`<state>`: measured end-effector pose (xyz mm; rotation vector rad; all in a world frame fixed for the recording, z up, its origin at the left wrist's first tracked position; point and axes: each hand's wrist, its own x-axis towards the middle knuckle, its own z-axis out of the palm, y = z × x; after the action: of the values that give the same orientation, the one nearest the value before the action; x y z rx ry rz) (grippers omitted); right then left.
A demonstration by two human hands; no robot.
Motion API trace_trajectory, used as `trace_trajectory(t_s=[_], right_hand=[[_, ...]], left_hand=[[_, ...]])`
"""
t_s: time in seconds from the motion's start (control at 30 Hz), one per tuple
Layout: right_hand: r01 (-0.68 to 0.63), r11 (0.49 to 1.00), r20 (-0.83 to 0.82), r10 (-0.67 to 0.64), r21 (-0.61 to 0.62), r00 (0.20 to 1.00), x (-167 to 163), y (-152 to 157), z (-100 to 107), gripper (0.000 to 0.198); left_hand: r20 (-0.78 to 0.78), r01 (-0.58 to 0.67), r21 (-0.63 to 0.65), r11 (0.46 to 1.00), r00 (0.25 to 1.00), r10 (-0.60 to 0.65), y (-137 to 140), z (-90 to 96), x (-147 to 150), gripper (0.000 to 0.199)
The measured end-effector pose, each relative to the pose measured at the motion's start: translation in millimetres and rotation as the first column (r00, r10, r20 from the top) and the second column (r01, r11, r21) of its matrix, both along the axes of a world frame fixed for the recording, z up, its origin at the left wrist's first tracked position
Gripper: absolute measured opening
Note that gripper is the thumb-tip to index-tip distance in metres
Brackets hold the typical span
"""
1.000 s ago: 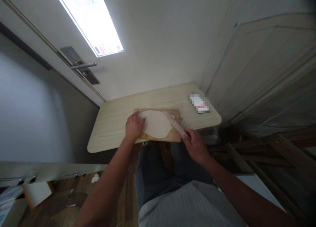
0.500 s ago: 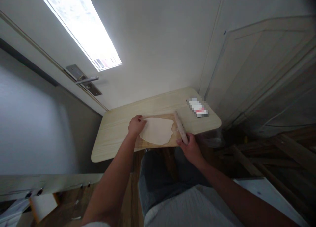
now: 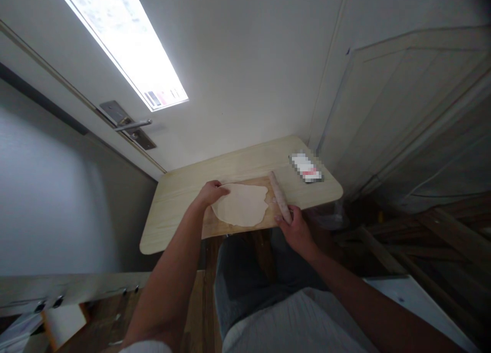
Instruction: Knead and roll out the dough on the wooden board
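Observation:
A flat sheet of rolled dough (image 3: 242, 204) with a ragged right edge lies on a wooden board (image 3: 215, 228). My left hand (image 3: 213, 193) is at the dough's far left edge, its thumb on top and its fingers closed around that edge; the fingertips underneath are hidden. To the right of the dough, a pale, floury rolling pin (image 3: 280, 195) rests slantwise at the board's right side. My right hand (image 3: 297, 228) is closed around the pin's near end.
The board is on a light wood table (image 3: 169, 215) with rounded corners, against a white door (image 3: 245, 76) with a metal handle (image 3: 134, 125). A blurred-out phone-like object (image 3: 306, 167) lies at the table's right. Wooden beams (image 3: 422, 235) stand at the lower right.
The dough's left edge has shifted a little to the left and nearer to me with my left hand. My right hand and the rolling pin have hardly moved.

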<state>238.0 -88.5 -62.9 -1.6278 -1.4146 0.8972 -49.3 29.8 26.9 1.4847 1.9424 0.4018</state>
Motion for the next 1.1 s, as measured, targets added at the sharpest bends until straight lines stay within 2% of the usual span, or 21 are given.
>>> trace_trajectory(t_s=[0.17, 0.27, 0.37, 0.43, 0.53, 0.67, 0.97, 1.1], right_hand=[[0.018, 1.0, 0.019, -0.018, 0.009, 1.0, -0.1, 1.2, -0.4, 0.044], [0.029, 0.999, 0.024, -0.029, 0.023, 0.999, -0.7, 0.9, -2.0, 0.045], [0.03, 1.0, 0.015, -0.03, -0.002, 0.999, -1.9, 0.1, -2.0, 0.048], [0.029, 0.999, 0.004, -0.029, -0.03, 1.0, -2.5, -0.2, -1.2, 0.049], [0.022, 0.999, -0.017, -0.023, -0.049, 1.0, -2.5, -0.7, -0.2, 0.051], [0.016, 0.999, -0.029, -0.017, -0.034, 0.999, -1.5, -1.4, 0.6, 0.052], [-0.052, 0.994, 0.05, 0.057, -0.093, 0.997, 15.6, 9.8, 8.4, 0.044], [-0.099, 0.991, 0.05, 0.104, -0.088, 0.993, 27.7, 12.9, 9.0, 0.043]], left_hand=[[0.149, 0.012, -0.088, 0.996, 0.989, 0.002, -6.4, 5.5, -0.4, 0.018], [0.299, -0.017, -0.038, 0.999, 0.954, 0.028, -13.1, 2.3, 2.3, 0.024], [0.532, -0.21, 0.057, 0.976, 0.834, 0.148, -23.5, -6.9, 5.0, 0.031], [0.607, -0.334, 0.071, 0.94, 0.762, 0.225, -33.2, -16.2, 5.6, 0.035], [0.616, -0.39, 0.039, 0.92, 0.734, 0.285, -50.0, -30.6, 4.6, 0.036], [0.613, -0.376, -0.019, 0.926, 0.728, 0.308, -69.1, -41.2, 1.4, 0.036], [0.507, -0.187, -0.034, 0.982, 0.843, 0.178, -89.3, -34.0, -11.4, 0.036], [0.442, -0.212, -0.043, 0.976, 0.872, 0.208, -89.7, -30.3, -17.2, 0.039]])
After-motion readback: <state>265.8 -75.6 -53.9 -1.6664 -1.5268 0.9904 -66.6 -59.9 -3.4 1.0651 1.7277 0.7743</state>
